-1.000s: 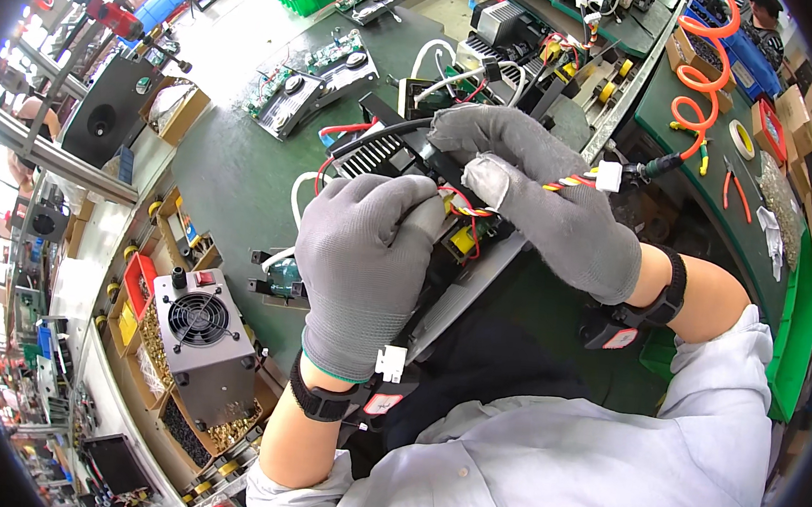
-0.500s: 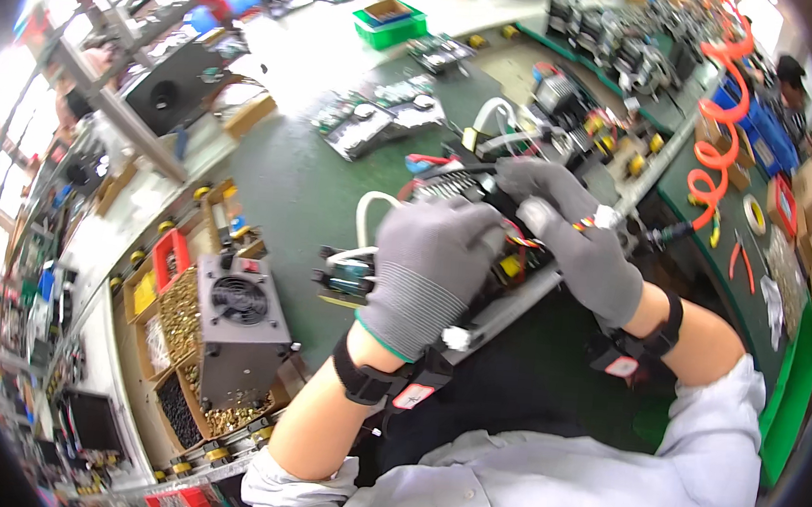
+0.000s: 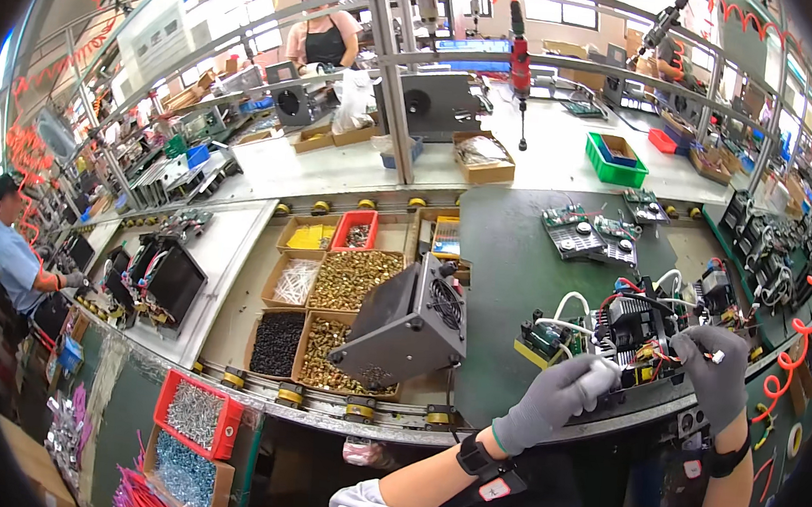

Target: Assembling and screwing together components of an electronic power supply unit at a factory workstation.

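In front of me at the right lies an electronic assembly (image 3: 631, 321) with black finned heat sinks, circuit boards and thick white cables. My right hand (image 3: 715, 385), in a grey glove, is closed at its right front on a thin wire bundle; a small white connector (image 3: 718, 356) sticks out beside the fingers. More red, yellow and black wires (image 3: 648, 353) run along the assembly's front. My left hand (image 3: 552, 398), also gloved, is at the assembly's front left with curled fingers. Whether it holds anything is hidden.
Left of the green work surface (image 3: 498, 289), a grey metal box with a fan (image 3: 412, 325) stands tilted over bins of brass-coloured fasteners (image 3: 356, 283). Circuit boards (image 3: 584, 234) lie behind the assembly. A coiled orange hose (image 3: 805, 328) hangs at right. Co-workers stand farther off.
My view has swung left, so the bins and line show more fully. The left hand has drawn back from over the assembly to its front left. The right hand still grips the wires.
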`<state>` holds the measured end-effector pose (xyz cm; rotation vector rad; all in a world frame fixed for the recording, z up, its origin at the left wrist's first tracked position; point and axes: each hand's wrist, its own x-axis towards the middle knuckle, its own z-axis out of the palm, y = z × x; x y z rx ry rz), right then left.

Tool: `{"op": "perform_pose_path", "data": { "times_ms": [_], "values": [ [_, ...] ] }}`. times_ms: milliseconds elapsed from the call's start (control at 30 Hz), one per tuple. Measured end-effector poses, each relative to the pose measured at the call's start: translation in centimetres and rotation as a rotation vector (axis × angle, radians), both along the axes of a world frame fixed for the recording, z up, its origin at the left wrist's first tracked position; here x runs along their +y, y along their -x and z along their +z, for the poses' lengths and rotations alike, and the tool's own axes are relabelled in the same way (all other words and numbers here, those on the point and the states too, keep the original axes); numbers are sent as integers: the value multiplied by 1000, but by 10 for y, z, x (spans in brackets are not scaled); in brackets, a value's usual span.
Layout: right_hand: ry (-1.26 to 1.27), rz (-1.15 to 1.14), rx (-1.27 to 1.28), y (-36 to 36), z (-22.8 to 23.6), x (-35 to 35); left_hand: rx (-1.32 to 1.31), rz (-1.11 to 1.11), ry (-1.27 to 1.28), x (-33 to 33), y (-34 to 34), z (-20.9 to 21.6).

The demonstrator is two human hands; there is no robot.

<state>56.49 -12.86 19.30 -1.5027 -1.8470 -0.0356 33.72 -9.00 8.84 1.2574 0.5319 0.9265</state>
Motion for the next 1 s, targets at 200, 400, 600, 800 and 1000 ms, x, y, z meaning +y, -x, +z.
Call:
{"op": "perform_pose_path", "data": {
  "times_ms": [200, 400, 600, 800, 1000],
  "values": [
    [540, 78, 587, 18, 33, 21, -324, 111, 277, 5, 5, -20],
    [452, 115, 134, 43, 46, 35, -336, -9, 283, 2, -4, -28],
    [771, 125, 527, 51, 22, 45, -419, -121, 357, -13, -26, -24],
    [542, 165, 341, 33, -3, 49, -142, 67, -43, -28, -7, -54],
    [612, 182, 189, 40, 0, 43, 72, 165, -564, -28, 0, -61]
  ]
}}
